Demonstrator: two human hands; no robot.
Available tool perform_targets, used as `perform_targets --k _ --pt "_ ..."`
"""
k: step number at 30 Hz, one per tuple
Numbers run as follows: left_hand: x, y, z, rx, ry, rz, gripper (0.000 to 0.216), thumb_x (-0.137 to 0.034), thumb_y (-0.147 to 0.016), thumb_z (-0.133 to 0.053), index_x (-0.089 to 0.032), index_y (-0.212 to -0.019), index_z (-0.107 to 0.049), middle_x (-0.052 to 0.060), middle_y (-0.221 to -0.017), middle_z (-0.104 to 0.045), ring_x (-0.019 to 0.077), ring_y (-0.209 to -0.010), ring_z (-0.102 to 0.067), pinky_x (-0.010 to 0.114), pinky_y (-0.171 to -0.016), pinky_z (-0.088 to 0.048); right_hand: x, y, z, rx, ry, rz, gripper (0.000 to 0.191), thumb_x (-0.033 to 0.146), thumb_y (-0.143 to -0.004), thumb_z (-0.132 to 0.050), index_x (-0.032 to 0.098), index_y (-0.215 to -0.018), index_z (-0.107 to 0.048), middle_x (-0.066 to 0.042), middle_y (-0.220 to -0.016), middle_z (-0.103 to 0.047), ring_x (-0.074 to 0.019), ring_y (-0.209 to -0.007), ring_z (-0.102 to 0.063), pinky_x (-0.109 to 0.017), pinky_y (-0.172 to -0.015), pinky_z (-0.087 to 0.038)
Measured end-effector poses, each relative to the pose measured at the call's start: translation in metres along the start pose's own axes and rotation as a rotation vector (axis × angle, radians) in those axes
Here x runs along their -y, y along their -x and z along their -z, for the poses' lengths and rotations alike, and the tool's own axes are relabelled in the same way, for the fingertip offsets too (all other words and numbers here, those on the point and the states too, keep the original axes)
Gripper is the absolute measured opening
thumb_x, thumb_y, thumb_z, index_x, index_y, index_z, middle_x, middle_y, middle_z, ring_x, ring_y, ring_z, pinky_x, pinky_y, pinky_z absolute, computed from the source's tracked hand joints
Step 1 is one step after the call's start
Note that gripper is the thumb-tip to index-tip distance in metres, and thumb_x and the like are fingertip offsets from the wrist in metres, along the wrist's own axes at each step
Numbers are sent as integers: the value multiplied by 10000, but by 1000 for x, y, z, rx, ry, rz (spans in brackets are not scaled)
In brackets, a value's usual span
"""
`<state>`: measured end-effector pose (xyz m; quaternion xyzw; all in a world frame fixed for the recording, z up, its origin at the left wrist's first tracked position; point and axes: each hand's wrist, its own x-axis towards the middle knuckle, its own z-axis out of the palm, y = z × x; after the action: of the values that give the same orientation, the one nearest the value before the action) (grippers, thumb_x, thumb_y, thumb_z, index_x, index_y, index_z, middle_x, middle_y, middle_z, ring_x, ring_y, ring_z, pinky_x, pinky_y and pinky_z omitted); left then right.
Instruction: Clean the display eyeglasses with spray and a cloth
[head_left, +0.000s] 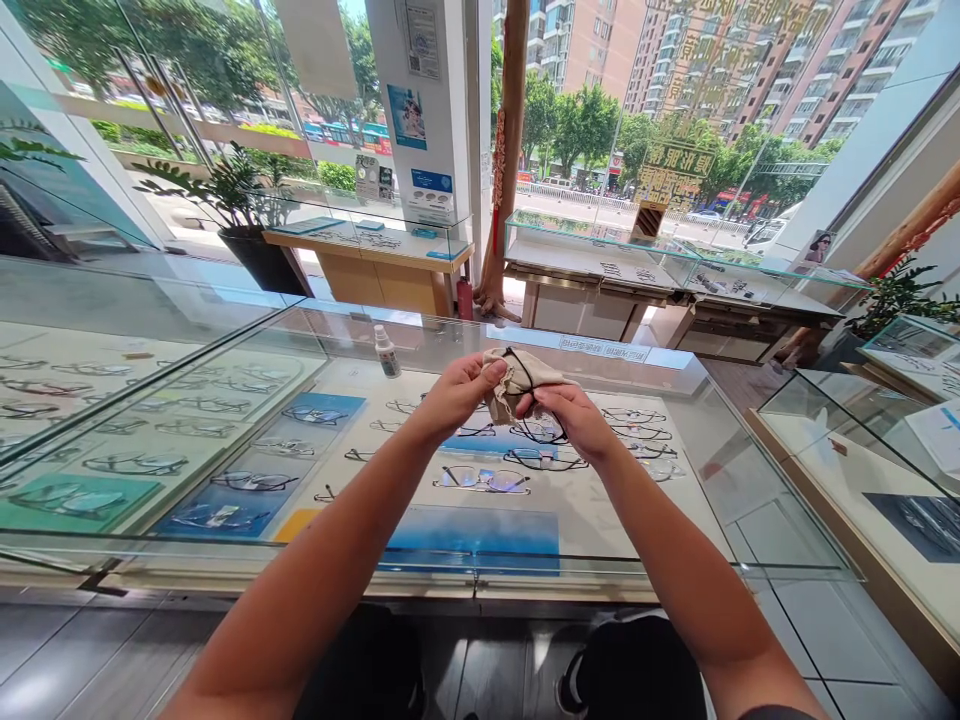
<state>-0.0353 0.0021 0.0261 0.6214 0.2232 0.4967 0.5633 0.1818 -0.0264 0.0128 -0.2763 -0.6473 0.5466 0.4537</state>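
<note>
Above the glass showcase, both of my hands are raised close together around a beige cloth and a pair of dark-framed eyeglasses. My left hand is closed, with its thumb pressing the bunched cloth. My right hand pinches the eyeglasses' frame, and part of the cloth lies over its fingers. One thin dark arm of the frame curves across the cloth. A rim hangs below my right fingers, while the rest of the eyeglasses is hidden by cloth and fingers.
A small white spray bottle stands on the glass showcase, left of my hands. Several eyeglasses lie inside it. More display cases stand by the windows, with a potted plant at the left.
</note>
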Motion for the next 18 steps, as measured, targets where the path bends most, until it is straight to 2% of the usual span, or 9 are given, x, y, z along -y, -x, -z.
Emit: perform_targets --k 3,5,9,12,15,18 --pt "-3 1 1 83 8 12 481 -527 -859 -931 -148 -1071 -724 63 -840 -765 160 -657 -693 245 -578 -554 -3 -1 1 -16 -41 -12 417 579 -958 -735 190 -880 -863 -87 -932 -796 -219 -903 -630 -368 -907 -487" --pt "-1 3 -7 65 15 -26 477 -481 -850 -949 -168 -1106 -695 29 -770 -742 151 -593 -668 243 -546 -532 -6 -1 -2 2 -53 -19 451 616 -950 -737 187 -894 -863 -91 -938 -790 -218 -902 -626 -367 -899 -491" --pt "9 5 -29 -95 4 -107 438 -592 -944 -836 -203 -972 -636 -49 -533 -597 123 -395 -531 239 -435 -441 -12 -1 -14 48 -10 -7 517 681 -946 -733 182 -901 -859 -86 -918 -768 -208 -892 -606 -368 -918 -496" --pt "15 4 -30 -217 -14 -110 514 -699 -1008 -695 -210 -875 -603 -48 -462 -548 119 -337 -477 234 -380 -371 -12 -1 -18 56 16 2 533 703 -934 -743 183 -900 -855 -79 -898 -749 -214 -898 -603 -378 -934 -499" --pt "13 2 -19 -144 22 -59 546 -716 -990 -708 -188 -875 -633 -6 -522 -620 140 -410 -556 246 -427 -431 -9 0 -13 14 1 0 520 691 -953 -727 189 -928 -858 -85 -941 -766 -225 -936 -624 -382 -953 -495" --pt "7 0 -10 -5 95 -21 481 -608 -933 -838 -158 -1003 -683 30 -682 -710 161 -561 -654 264 -543 -520 -7 0 -7 -34 -48 -12 480 667 -957 -732 204 -947 -858 -89 -991 -779 -228 -960 -636 -377 -948 -493"
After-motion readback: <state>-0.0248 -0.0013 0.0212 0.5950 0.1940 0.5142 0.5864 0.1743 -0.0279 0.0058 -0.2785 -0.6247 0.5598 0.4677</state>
